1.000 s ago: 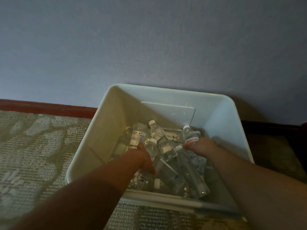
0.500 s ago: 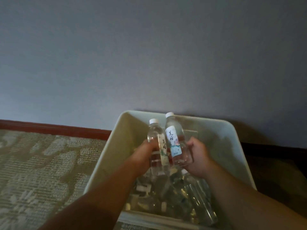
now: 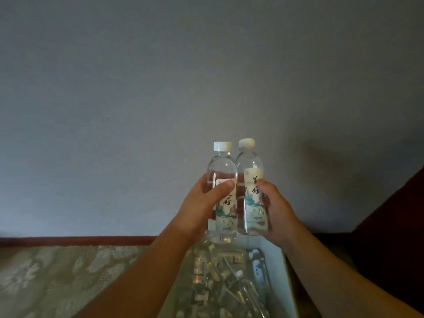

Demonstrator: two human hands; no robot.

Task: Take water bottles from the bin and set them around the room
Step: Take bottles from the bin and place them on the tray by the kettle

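Observation:
Two clear water bottles with white caps and pale printed labels stand upright side by side, raised above the bin. My left hand (image 3: 202, 203) grips the left bottle (image 3: 222, 166) around its middle, thumb across the label. My right hand (image 3: 275, 210) grips the right bottle (image 3: 250, 171) from its right side. The two bottles touch each other. Below them the white plastic bin (image 3: 286, 283) holds several more bottles (image 3: 229, 278) lying in a loose pile.
A plain grey wall (image 3: 206, 76) fills most of the view, with a dark red skirting board (image 3: 75, 240) at its foot. Patterned beige carpet (image 3: 57, 278) lies left of the bin. A dark red piece of furniture (image 3: 394, 226) stands at the right.
Both hands went from reaching among the bottles in the bin to lifting one bottle each, and have raised them upright well above the bin. The view has tilted up toward the wall.

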